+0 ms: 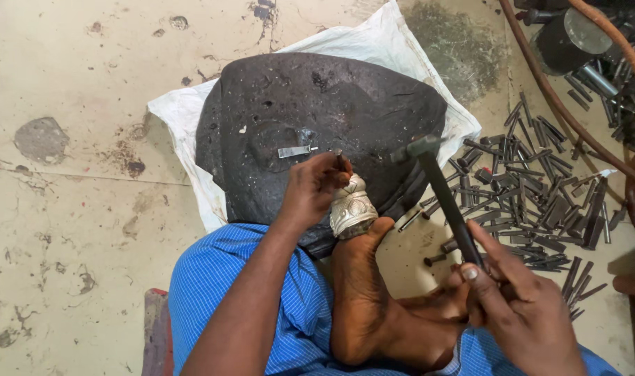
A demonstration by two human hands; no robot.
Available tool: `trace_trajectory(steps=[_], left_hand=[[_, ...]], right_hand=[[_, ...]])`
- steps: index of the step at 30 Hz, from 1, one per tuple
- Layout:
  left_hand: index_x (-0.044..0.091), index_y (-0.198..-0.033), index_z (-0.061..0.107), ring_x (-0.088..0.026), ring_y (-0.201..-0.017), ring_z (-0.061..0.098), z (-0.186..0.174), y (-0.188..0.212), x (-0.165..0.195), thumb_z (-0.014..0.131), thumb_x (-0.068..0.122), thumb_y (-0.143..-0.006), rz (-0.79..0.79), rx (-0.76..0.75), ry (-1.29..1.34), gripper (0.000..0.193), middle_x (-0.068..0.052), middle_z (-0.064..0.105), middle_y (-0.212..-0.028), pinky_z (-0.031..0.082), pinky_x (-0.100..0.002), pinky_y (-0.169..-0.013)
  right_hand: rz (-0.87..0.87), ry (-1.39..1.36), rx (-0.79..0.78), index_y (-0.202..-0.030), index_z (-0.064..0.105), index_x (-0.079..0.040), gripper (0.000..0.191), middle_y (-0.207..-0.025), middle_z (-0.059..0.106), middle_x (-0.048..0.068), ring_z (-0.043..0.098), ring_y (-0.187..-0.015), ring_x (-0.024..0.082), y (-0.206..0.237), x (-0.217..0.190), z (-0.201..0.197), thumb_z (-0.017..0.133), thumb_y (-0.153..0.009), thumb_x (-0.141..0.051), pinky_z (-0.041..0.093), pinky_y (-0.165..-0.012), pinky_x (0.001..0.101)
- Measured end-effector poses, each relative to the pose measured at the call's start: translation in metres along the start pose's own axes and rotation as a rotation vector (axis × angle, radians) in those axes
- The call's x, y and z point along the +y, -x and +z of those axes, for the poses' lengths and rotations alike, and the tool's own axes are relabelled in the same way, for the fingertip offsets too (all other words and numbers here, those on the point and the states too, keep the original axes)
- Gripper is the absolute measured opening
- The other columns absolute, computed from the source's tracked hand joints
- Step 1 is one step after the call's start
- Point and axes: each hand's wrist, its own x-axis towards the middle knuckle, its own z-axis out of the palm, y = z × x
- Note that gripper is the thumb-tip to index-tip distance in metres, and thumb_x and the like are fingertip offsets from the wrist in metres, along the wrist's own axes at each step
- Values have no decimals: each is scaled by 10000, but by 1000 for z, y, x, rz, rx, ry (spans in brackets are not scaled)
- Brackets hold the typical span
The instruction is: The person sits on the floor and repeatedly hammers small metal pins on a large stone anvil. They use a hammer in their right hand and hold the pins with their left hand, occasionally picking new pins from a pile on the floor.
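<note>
Left hand (314, 186) pinches a thin dark punch (340, 161) between thumb and fingertips, its fingers pressed together around the tool, whose lower end meets the top of a small silver ornament (351, 207). That ornament, embossed with a raised leaf-like pattern, leans against the front edge of a big black block (317, 118) and is pinned there by the toes of a bare foot (362, 292), which touch its lower side. Right hand (522, 306) is closed in a fist around the lower end of a hammer (442, 195), whose dark handle slants up and to the left; the metal head hangs in the air just to the right of the ornament, apart from the punch. A flat little strip of bright metal (294, 151) lies on top of the block, near a shallow dent, just above the left hand. Under the block sits a white sack (380, 38), folded like a cushion, plain and without any visible label, its corners sticking out at the upper right and the left. To the right, a large heap of dark steel punches (533, 195) is scattered over the stained concrete floor (74, 174), and a brown hose (540, 83) curves past it. A dark round can (568, 38) stands in the upper right corner. Blue checked cloth (227, 285) covers the person's lap.
</note>
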Motion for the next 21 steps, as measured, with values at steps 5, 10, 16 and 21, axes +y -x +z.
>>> trace_trajectory(steps=[5, 10, 16, 21], left_hand=[[6, -969, 698, -92, -830, 710, -1, 0, -8, 738, 16, -892, 11, -6, 98, 87, -53, 745, -903, 569, -277, -687], [-9, -950, 675, -94, -808, 694, -4, 0, -13, 726, 22, -904, 77, -11, 77, 76, -67, 737, -873, 559, -281, -689], [-6, -931, 669, -95, -787, 677, -6, 0, -14, 731, 23, -902, 82, -16, 97, 75, -72, 732, -852, 550, -284, -677], [-2, -928, 674, -97, -778, 684, -5, -2, -11, 732, 20, -896, 93, -20, 50, 70, -74, 732, -845, 549, -285, -675]], right_hand=[[-193, 182, 19, -1646, 491, -106, 664, -840, 741, 65, 624, -554, 82, -3, -15, -5, 641, -999, -83, 530, -487, 271], [-276, 221, 61, -1583, 547, -94, 598, -865, 772, 42, 618, -522, 82, -7, -34, -6, 634, -991, -78, 512, -444, 269], [-265, 529, 78, -1505, 544, -226, 570, -771, 751, 69, 649, -574, 119, -12, -59, -6, 675, -956, -145, 543, -533, 296], [-710, 659, 110, -1452, 593, -138, 505, -1024, 747, 190, 737, -795, 268, -20, -75, -2, 656, -952, -184, 577, -648, 348]])
